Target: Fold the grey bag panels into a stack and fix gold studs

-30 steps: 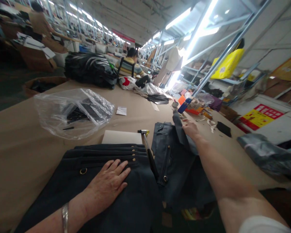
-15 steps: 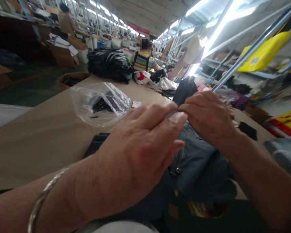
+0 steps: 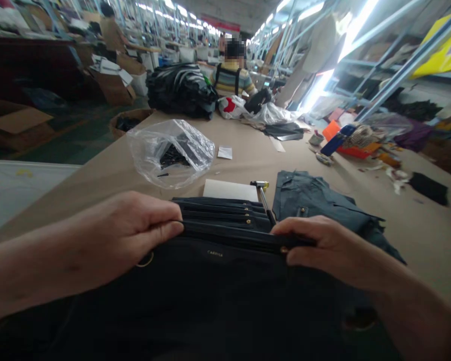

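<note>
A dark fabric bag (image 3: 218,296) with small gold lettering and a gold ring fills the lower middle of the head view. My left hand (image 3: 135,233) pinches the left end of its zippered top edge between thumb and fingers. At the right end, near a small gold zipper pull (image 3: 283,249), my right hand (image 3: 319,243) is closed on the same edge, which is stretched between both hands. Just beyond lie several stacked dark pieces with zippers (image 3: 225,210). A hammer (image 3: 263,193) rests beside them, its handle partly hidden. Grey fabric pieces (image 3: 311,195) are piled to the right.
A clear plastic bag (image 3: 143,165) with small black parts lies on the brown table (image 3: 108,175), near a white sheet (image 3: 229,190). Behind are a dark fabric heap (image 3: 180,90) and a seated person in a striped top (image 3: 227,80). An orange tray (image 3: 357,150) stands at right.
My hands were raised close together in front of dark material. Now they are lower and apart, holding the bag's top edge. The view has tilted down, showing the hammer and stacked pieces.
</note>
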A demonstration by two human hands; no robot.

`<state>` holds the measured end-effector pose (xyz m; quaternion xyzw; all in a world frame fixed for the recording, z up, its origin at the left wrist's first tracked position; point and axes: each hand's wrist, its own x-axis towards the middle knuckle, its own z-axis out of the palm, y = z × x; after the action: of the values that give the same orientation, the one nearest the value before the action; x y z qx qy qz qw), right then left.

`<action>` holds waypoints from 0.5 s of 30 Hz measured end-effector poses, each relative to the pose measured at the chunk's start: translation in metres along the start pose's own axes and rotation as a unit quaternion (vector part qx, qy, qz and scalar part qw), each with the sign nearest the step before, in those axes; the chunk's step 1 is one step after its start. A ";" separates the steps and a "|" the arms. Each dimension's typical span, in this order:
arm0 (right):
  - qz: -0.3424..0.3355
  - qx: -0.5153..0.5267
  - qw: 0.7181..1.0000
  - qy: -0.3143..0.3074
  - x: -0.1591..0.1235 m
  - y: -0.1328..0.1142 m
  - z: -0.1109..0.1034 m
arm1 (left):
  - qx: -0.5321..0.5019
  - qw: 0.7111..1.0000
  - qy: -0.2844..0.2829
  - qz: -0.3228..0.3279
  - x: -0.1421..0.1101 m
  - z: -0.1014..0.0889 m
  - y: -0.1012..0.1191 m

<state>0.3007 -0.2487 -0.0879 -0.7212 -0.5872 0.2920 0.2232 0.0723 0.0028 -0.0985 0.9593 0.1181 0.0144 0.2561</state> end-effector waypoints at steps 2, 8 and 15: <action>0.061 0.066 0.996 -0.001 0.011 0.036 0.026 | -0.002 0.998 -0.063 -0.004 0.016 0.021 -0.006; 0.088 -0.133 0.982 0.099 0.050 0.085 0.071 | 0.158 0.982 -0.103 -0.011 0.061 0.068 -0.035; 0.134 -0.272 0.950 0.077 0.073 0.101 0.074 | 0.232 0.964 -0.116 -0.060 0.081 0.080 -0.043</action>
<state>0.3328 -0.2002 -0.2205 -0.8468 -0.5235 0.0917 0.0221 0.1491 0.0185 -0.1920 0.9788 0.1447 -0.1397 0.0392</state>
